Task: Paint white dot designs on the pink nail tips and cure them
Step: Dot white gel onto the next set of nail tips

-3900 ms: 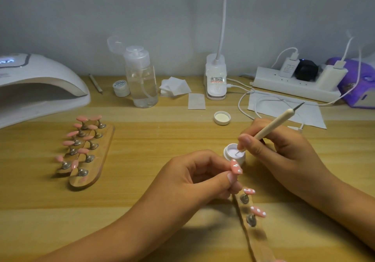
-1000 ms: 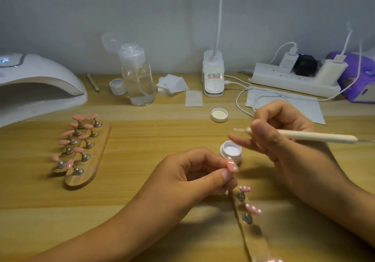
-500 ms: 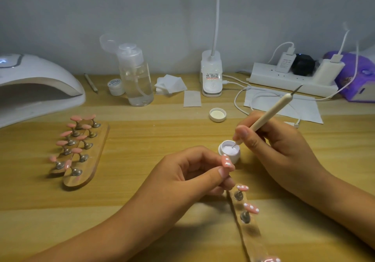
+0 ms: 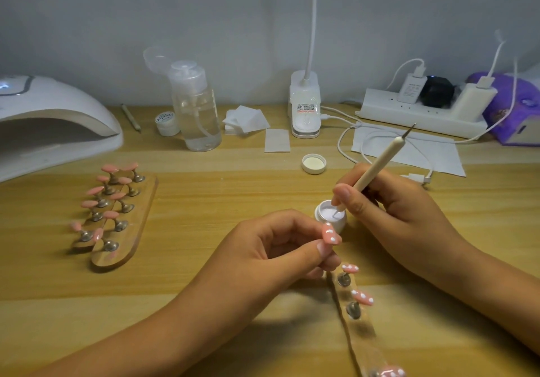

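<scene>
Centre: left hand, grip pinched on white-dotted pink plastic nail tip. Just beyond: right hand, grip clamped on cream dotting pen, point dipped in small round white gel pot. Upper left: white domed curing lamp.

Labels on lamp base and small jar — none legible

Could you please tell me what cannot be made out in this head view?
1. What the left hand pinches beneath the nail tip: hidden by that hand.
2. Paint on the end of the tool: too small to see, down in the jar.
3. Last tip on the strip: cut off by the bottom edge.
4. Curing lamp: cut off by the left edge.
5. Back jar label: too small to read.
</scene>
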Tool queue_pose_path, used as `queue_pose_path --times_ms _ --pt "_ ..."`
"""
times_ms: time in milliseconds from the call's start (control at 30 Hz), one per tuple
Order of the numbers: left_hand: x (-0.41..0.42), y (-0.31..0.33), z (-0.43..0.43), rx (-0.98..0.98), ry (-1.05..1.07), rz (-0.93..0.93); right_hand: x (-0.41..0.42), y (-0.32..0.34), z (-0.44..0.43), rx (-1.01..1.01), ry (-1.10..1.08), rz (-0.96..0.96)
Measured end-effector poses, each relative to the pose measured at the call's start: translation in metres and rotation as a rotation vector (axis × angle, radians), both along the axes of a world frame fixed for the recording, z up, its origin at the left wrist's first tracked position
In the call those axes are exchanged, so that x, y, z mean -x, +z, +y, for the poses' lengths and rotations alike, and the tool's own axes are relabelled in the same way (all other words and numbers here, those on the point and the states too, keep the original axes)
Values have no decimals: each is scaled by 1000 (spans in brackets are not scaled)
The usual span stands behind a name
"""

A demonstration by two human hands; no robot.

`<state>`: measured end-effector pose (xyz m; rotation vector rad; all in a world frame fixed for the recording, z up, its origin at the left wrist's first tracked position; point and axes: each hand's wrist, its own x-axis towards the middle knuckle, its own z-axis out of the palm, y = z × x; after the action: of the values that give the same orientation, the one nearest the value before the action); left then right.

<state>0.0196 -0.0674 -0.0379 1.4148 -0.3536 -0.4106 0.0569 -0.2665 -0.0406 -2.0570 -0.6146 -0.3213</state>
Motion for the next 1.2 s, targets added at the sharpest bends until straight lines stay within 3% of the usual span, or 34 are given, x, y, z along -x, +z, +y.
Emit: queue_pose_path --times_ms 400,600,767,1033,1200 --pt "0 -1 -1 20 5 17 2 2 0 -46 -5 5" --pt "0 -1 -1 25 7 21 6 12 -4 -424 -31 66" --pt "0 -1 -1 17 6 17 9 12 -6 -661 54 282" --pt "1 0 -1 30 5 -4 18 15 3 -710 302 446" --pt "0 -1 -2 31 11 -1 20 15 4 -676 298 457"
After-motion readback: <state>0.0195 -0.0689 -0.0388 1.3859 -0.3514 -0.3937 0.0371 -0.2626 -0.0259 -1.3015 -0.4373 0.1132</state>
